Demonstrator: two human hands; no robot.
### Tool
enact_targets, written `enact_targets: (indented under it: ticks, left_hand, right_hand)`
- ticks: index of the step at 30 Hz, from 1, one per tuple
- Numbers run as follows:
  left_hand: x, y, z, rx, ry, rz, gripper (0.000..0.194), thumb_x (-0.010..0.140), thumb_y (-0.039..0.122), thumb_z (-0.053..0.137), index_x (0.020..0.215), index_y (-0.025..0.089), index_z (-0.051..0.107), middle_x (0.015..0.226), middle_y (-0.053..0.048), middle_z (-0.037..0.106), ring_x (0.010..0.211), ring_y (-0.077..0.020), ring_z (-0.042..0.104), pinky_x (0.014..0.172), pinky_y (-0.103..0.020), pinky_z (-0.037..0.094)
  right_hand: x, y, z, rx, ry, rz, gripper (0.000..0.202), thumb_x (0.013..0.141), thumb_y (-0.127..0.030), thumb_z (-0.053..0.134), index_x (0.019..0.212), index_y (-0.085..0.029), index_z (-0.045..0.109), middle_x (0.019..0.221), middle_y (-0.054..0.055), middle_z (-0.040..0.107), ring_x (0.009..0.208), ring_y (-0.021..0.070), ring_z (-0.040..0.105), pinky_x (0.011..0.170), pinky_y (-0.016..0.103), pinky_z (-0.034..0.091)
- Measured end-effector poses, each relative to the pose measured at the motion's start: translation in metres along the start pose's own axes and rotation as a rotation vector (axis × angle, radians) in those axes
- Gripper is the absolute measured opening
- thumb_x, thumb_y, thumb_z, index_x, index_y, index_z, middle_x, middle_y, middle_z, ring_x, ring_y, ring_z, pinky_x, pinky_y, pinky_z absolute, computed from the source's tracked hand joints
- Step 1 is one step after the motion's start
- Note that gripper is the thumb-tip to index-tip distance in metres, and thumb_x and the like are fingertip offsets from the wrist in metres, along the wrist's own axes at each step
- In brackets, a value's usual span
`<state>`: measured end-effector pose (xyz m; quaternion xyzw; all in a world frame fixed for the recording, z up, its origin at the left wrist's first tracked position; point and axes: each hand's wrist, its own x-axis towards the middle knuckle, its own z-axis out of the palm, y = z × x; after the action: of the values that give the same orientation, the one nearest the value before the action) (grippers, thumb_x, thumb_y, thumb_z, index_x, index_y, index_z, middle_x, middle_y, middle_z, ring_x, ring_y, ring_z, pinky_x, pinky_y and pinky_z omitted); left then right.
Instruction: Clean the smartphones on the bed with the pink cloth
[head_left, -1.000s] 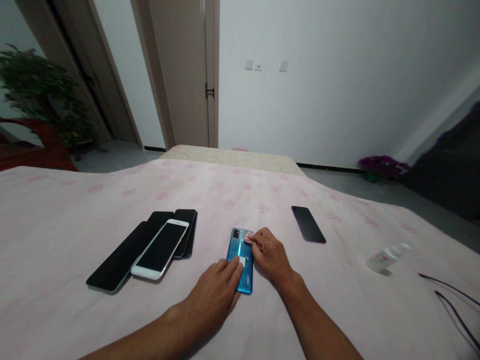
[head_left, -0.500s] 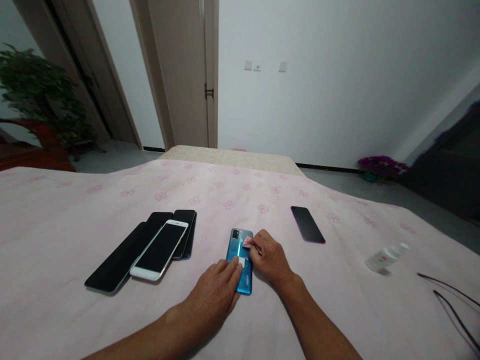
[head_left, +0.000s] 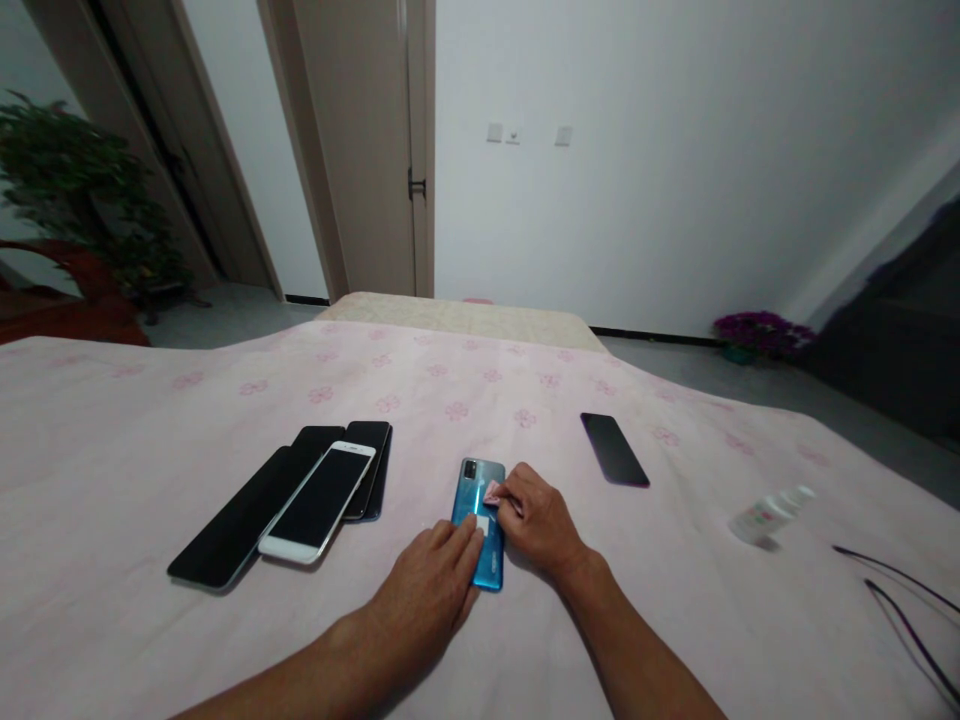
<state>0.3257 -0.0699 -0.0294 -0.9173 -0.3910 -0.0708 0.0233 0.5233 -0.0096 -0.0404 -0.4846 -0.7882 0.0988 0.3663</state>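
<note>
A blue phone (head_left: pixel 491 565) lies back up on the pink flowered cloth, its camera block at the far left corner. My left hand (head_left: pixel 431 570) holds the phone by its left edge, fingers together, with the fingertips on a white patch (head_left: pixel 483 525) on its back. Closed in a pinch, my right hand (head_left: pixel 538 515) grips a small pink cloth (head_left: pixel 492 493), which touches the upper right part of the phone's back. The fingers hide part of the cloth.
To the left lie several dark phones (head_left: pixel 232 520), overlapped by a white-framed phone (head_left: pixel 319 505). Another dark phone (head_left: pixel 615 450) lies face up at the right. Farther right are a white bottle (head_left: pixel 769 515) on its side and black cables (head_left: pixel 907 620).
Almost nothing differs. The pink cloth and my right hand have hardly shifted on the phone's back, and my left hand keeps its place. The whole view has moved very slightly.
</note>
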Motion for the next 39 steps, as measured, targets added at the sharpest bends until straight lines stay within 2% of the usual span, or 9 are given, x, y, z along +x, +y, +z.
enact_targets:
  ticks: [6, 16, 23, 29, 33, 36, 39]
  left_hand:
    - [-0.001, 0.000, 0.000, -0.003, -0.001, -0.007, 0.049, 0.096, 0.025, 0.053, 0.142, 0.009, 0.046, 0.145, -0.016, 0.052, 0.111, -0.0296, 0.057, 0.094, -0.043, 0.048]
    - [0.000, 0.001, -0.004, -0.014, -0.003, -0.003, 0.048, 0.096, 0.024, 0.053, 0.141, 0.009, 0.048, 0.143, -0.016, 0.053, 0.108, -0.0290, 0.057, 0.093, -0.043, 0.049]
    - [0.000, 0.002, -0.002, -0.010, -0.002, -0.022, 0.048, 0.097, 0.024, 0.051, 0.142, 0.011, 0.046, 0.145, -0.014, 0.052, 0.110, -0.0280, 0.056, 0.095, -0.042, 0.048]
    - [0.000, 0.001, -0.002, -0.025, 0.011, -0.012, 0.048, 0.096, 0.023, 0.054, 0.141, 0.011, 0.047, 0.143, -0.015, 0.054, 0.108, -0.0282, 0.057, 0.093, -0.042, 0.049]
    - [0.002, 0.000, -0.003, -0.007, -0.010, 0.000, 0.046, 0.096, 0.023, 0.054, 0.139, 0.010, 0.049, 0.141, -0.015, 0.055, 0.106, -0.0281, 0.057, 0.092, -0.041, 0.049]
    - [0.002, 0.000, -0.002, 0.009, -0.018, 0.003, 0.047, 0.096, 0.023, 0.053, 0.140, 0.008, 0.048, 0.143, -0.016, 0.053, 0.106, -0.0292, 0.057, 0.091, -0.041, 0.049]
    - [0.001, 0.000, 0.000, 0.011, -0.011, 0.002, 0.047, 0.096, 0.023, 0.052, 0.141, 0.007, 0.047, 0.144, -0.017, 0.052, 0.107, -0.0298, 0.057, 0.091, -0.042, 0.049]
  right_hand:
    - [0.009, 0.007, 0.005, -0.050, 0.078, 0.032, 0.023, 0.087, -0.008, 0.051, 0.090, -0.022, 0.068, 0.092, 0.004, 0.063, 0.088, 0.0175, 0.062, 0.082, 0.030, 0.051]
    - [0.001, -0.002, -0.001, 0.003, -0.027, 0.002, 0.021, 0.078, -0.004, 0.054, 0.079, -0.021, 0.066, 0.085, 0.001, 0.059, 0.075, 0.0146, 0.060, 0.069, 0.024, 0.049]
    - [0.013, 0.007, 0.005, -0.047, 0.071, 0.035, 0.023, 0.086, -0.006, 0.051, 0.089, -0.021, 0.067, 0.092, 0.004, 0.062, 0.089, 0.0175, 0.061, 0.082, 0.029, 0.051]
    - [0.006, 0.002, 0.000, -0.009, 0.004, -0.014, 0.024, 0.086, -0.006, 0.050, 0.091, -0.022, 0.067, 0.092, 0.003, 0.060, 0.086, 0.0161, 0.061, 0.079, 0.027, 0.050]
    - [-0.002, -0.005, -0.004, 0.006, -0.062, -0.059, 0.022, 0.081, -0.004, 0.052, 0.083, -0.022, 0.066, 0.087, 0.002, 0.059, 0.078, 0.0150, 0.060, 0.073, 0.025, 0.049]
    - [0.000, -0.006, -0.001, -0.012, -0.039, -0.030, 0.021, 0.079, -0.004, 0.053, 0.078, -0.021, 0.064, 0.084, 0.002, 0.058, 0.077, 0.0153, 0.059, 0.071, 0.025, 0.048]
    - [0.007, -0.002, 0.003, -0.045, 0.001, 0.002, 0.022, 0.082, -0.004, 0.051, 0.083, -0.021, 0.065, 0.088, 0.002, 0.059, 0.083, 0.0164, 0.060, 0.077, 0.027, 0.049]
